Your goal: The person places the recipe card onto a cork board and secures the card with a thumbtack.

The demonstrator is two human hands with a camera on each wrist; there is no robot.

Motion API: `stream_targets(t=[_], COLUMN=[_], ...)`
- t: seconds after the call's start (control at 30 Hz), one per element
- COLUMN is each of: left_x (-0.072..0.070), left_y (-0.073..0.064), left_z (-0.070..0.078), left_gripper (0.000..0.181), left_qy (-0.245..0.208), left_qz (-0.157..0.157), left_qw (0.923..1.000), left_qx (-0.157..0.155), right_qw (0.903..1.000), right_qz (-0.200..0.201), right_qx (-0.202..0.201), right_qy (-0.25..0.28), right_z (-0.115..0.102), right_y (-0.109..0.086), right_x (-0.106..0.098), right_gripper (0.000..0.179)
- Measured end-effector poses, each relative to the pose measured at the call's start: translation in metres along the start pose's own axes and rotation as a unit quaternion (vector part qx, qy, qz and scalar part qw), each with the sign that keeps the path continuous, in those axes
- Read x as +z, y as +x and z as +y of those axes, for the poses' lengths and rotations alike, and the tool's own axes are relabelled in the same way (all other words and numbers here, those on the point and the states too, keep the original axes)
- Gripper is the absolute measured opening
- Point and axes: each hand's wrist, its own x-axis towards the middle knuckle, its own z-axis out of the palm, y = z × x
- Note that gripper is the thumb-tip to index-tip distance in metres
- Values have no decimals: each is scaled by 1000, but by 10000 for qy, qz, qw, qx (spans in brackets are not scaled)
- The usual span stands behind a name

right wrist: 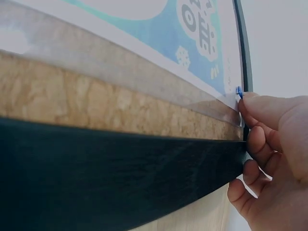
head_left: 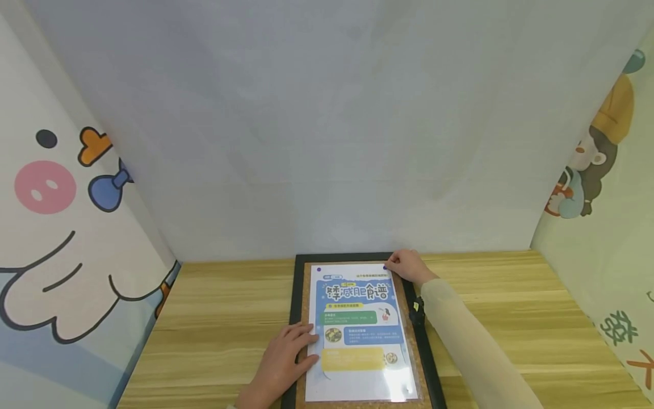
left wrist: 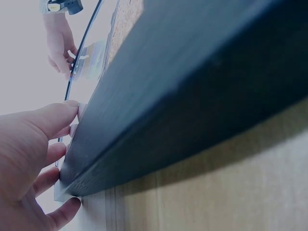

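Printed sheet (head_left: 357,341) in a clear sleeve, laid on a framed corkboard (right wrist: 120,110): yellow, blue and green bands are printed nearest, their lines too small to be read; in the large title farther up, 减肥食谱 can be read. Left hand (head_left: 283,358): laid across the black frame (head_left: 430,363), fingers spread, tips rested on the sheet's left edge. Right hand (head_left: 411,267): blue pushpin (right wrist: 239,91) pinched between thumb and forefinger at the sheet's top right corner, other fingers bent beside the frame. Second pushpin (head_left: 319,270): set at the top left corner, apart from both hands. Table (head_left: 230,329): wood-grained, yellowish. Left panel (head_left: 46,238): printed with a white cartoon figure. Right panel (head_left: 577,272): printed with a yellow-hatted figure and, nearer, the character 發 (head_left: 619,328). Grey backdrop (head_left: 327,142): hung behind the table.
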Motion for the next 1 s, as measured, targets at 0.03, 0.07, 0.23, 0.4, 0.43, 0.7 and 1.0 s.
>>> stream_targets(t=[0.03, 0.07, 0.23, 0.4, 0.43, 0.7, 1.0], left_x=[0, 0, -1, -1, -1, -2, -1], left_y=[0, 0, 0, -1, -1, -1, 2], left_z=[0, 0, 1, 2, 2, 1, 2], left_gripper=[37, 37, 36, 36, 36, 37, 26], left_qy=[4, 14, 33, 53, 49, 58, 324], left_qz=[6, 9, 50, 88, 88, 92, 370], left_qw=[10000, 10000, 10000, 9999, 9999, 9999, 9987], left_qx=[13, 22, 45, 58, 63, 78, 140], right_qw=[10000, 10000, 10000, 10000, 9999, 9999, 9997], right_qz=[11, 21, 27, -17, -21, 10, 119], right_qx=[-10, -43, -55, 93, 113, 104, 33], right_qy=[-2, -19, -9, 22, 25, 86, 203], right_z=[0, 1, 1, 1, 0, -1, 2], right_y=[0, 0, 0, 1, 1, 0, -3], right_x=[0, 0, 0, -1, -1, 0, 2], right_gripper=[17, 17, 15, 15, 14, 14, 13])
